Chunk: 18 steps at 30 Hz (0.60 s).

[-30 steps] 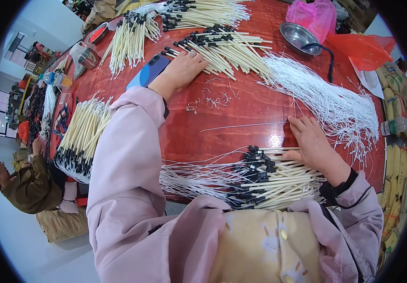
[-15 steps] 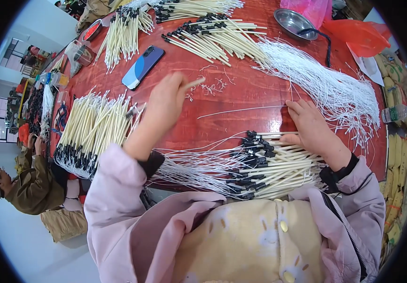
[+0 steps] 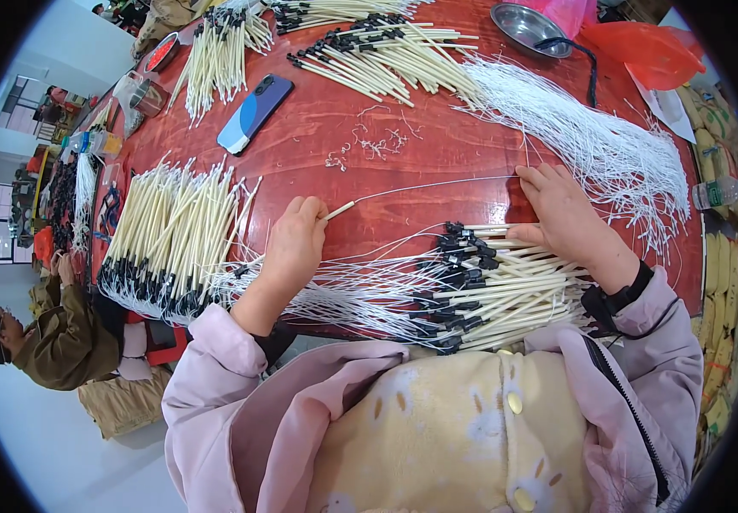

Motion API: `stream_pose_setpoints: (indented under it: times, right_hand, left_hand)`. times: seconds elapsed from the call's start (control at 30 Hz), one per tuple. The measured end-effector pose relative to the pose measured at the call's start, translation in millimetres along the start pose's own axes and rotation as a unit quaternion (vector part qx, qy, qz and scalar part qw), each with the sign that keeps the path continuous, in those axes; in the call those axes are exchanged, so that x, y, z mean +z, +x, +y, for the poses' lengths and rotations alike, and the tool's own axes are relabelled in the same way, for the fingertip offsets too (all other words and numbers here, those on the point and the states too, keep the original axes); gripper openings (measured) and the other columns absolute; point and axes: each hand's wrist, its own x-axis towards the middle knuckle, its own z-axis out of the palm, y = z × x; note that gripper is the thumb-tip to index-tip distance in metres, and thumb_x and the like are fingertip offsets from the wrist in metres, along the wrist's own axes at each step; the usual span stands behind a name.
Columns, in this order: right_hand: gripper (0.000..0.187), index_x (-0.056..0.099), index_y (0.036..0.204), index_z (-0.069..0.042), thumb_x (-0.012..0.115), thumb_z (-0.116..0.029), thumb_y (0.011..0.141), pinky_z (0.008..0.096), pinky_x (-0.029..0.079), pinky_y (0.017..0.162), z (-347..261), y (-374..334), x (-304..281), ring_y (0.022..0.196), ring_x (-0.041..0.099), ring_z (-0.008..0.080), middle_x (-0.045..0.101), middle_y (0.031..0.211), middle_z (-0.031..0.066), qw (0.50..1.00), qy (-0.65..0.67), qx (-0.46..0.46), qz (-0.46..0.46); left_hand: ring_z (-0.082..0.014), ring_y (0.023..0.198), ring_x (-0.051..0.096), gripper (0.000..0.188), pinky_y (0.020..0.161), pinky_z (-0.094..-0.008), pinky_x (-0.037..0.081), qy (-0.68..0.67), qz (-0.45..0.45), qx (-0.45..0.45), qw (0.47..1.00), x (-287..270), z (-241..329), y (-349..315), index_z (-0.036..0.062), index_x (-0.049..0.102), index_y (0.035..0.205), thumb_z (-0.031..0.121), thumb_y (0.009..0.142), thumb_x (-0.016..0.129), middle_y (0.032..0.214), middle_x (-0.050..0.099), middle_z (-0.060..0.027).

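Observation:
My left hand (image 3: 294,244) is closed around a thin cream tube (image 3: 340,210), whose bare end points up to the right. A small black fitting (image 3: 241,271) shows on the other side of that hand; I cannot tell if it belongs to this tube. From the bare end a white string (image 3: 437,183) runs in a shallow curve to the fingertips of my right hand (image 3: 564,212). Its fingers seem to pinch the string, while the thumb lies apart by a bundle of cream tubes with black fittings (image 3: 514,295). White strings (image 3: 352,295) trail leftward from that bundle.
A row of similar tubes (image 3: 176,227) lies at the left. Farther back are more tube piles (image 3: 386,64), a phone (image 3: 255,114), string scraps (image 3: 377,144) and a metal bowl (image 3: 527,30). Loose white strings (image 3: 591,141) spread at the right. A co-worker (image 3: 52,333) sits at the left.
My left hand has come down toward me with the tube, whose bare end now meets the string's left end. The string has risen into a slight curve. My right hand has barely moved.

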Motion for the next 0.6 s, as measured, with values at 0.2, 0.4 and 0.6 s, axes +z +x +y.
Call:
stream_pose_setpoints:
  times: [0.2,0.4,0.6]
  right_hand:
    - [0.080,0.056,0.130,0.013,0.072,-0.050,0.084,0.0437,0.037,0.112,-3.2,0.7,-3.1,0.125,0.049,0.0375,0.053,0.139,0.0219,1.000,0.003,0.008,-0.009]
    - [0.079,0.056,0.129,0.013,0.072,-0.050,0.084,0.0443,0.036,0.112,-2.5,2.0,-4.0,0.125,0.049,0.0376,0.053,0.139,0.0219,1.000,-0.002,0.012,-0.021]
    - [0.079,0.058,0.127,0.013,0.073,-0.051,0.083,0.0448,0.036,0.113,-4.9,2.5,2.3,0.125,0.050,0.0368,0.054,0.139,0.0224,1.000,-0.004,0.022,0.003]
  left_hand:
    - [-0.0451,0.088,0.061,0.007,0.075,-0.0521,0.048,0.007,-0.006,-0.002,1.000,0.1,0.4,4.8,0.0008,0.058,0.100,0.004,0.094,0.060,0.096,0.061,-0.0204]
    - [-0.0449,0.088,0.061,0.007,0.075,-0.0520,0.048,0.015,-0.011,0.005,1.000,1.8,2.1,8.7,0.0009,0.059,0.099,0.005,0.094,0.060,0.096,0.061,-0.0201]
    - [-0.0451,0.088,0.061,0.007,0.076,-0.0520,0.049,0.006,-0.008,0.006,1.000,0.2,3.2,6.3,0.0009,0.059,0.099,0.004,0.093,0.060,0.095,0.061,-0.0202]
